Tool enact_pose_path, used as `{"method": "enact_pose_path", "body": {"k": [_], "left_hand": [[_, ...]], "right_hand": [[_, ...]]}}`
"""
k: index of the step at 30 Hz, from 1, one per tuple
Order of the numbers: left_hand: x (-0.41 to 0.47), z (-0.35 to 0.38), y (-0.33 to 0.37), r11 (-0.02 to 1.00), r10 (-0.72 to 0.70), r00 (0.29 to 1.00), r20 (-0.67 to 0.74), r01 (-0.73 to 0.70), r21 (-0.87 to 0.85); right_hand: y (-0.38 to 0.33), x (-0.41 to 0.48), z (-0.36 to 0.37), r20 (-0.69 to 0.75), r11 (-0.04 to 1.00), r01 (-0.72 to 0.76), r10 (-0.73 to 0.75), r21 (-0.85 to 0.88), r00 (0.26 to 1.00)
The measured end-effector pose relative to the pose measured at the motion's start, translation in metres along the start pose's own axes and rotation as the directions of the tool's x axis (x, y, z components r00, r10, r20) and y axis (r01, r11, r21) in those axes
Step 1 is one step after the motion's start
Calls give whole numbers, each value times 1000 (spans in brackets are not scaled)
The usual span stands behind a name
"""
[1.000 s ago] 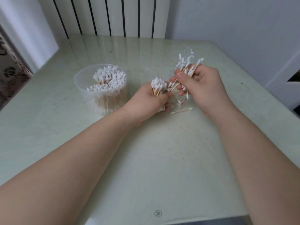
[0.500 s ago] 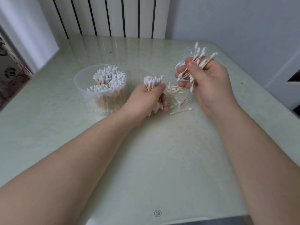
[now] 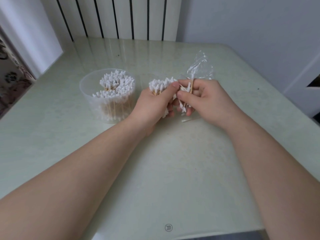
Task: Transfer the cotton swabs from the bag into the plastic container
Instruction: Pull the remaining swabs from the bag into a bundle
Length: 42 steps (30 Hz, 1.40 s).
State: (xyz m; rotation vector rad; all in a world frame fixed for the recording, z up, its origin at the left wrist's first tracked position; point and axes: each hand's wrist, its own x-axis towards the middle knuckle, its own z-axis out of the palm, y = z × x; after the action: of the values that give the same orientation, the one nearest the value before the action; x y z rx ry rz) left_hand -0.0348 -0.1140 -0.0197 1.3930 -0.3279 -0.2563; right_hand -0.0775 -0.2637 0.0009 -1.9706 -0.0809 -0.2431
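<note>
1. Left hand [image 3: 154,103]: clenched round a bundle of cotton swabs [image 3: 161,86], tips upward, just right of the plastic container [image 3: 97,104].
2. Right hand [image 3: 206,99]: a smaller bunch of swabs [image 3: 187,89] is pinched between thumb and fingers, touching the left hand's bundle.
3. Clear bag [image 3: 200,66]: seen crumpled behind the right hand.
4. Plastic container: partly filled with upright swabs, set on the table [image 3: 173,170].
5. One loose swab [image 3: 187,120]: laid on the table below the hands.

Left hand [image 3: 152,104], right hand [image 3: 206,99] adjacent (both curled).
</note>
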Motion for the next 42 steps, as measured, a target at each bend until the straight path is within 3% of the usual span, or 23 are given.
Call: {"method": "enact_pose_path", "body": {"k": [7,12,18,21,27,31,34,39,42], "left_hand": [[4,1,-2,990,-90,992,-91,80,-115],[5,2,1,988,-125,984,-131,110,-112],[1,1,1,999,-24,1000,7,24,30],[0,0,1,1000,4,999,46,-5,29],[-2,3,-1,995,68,998,5,-68,68],[0,3,-3,999,31,999,-28,-30,33],[2,2,-3,999,-5,997,-74,2,-38],[4,3,2,973,-116,988,-103,93,-211],[4,4,1,977,-105,987,-122,80,-195]], "right_hand": [[3,5,-3,-114,995,-101,100,-1,988],[10,7,-3,-62,992,-95,90,-86,994],[8,4,0,68,985,-65,77,-162,995],[4,-2,4,129,946,-49,95,-319,987],[-3,-6,3,130,871,-5,79,-491,988],[-7,-9,3,126,891,8,56,-455,990],[-9,-8,-3,110,950,-27,64,-312,992],[2,1,-10,-69,939,-130,114,-319,991],[2,5,-9,-171,973,-141,110,-183,979]]}}
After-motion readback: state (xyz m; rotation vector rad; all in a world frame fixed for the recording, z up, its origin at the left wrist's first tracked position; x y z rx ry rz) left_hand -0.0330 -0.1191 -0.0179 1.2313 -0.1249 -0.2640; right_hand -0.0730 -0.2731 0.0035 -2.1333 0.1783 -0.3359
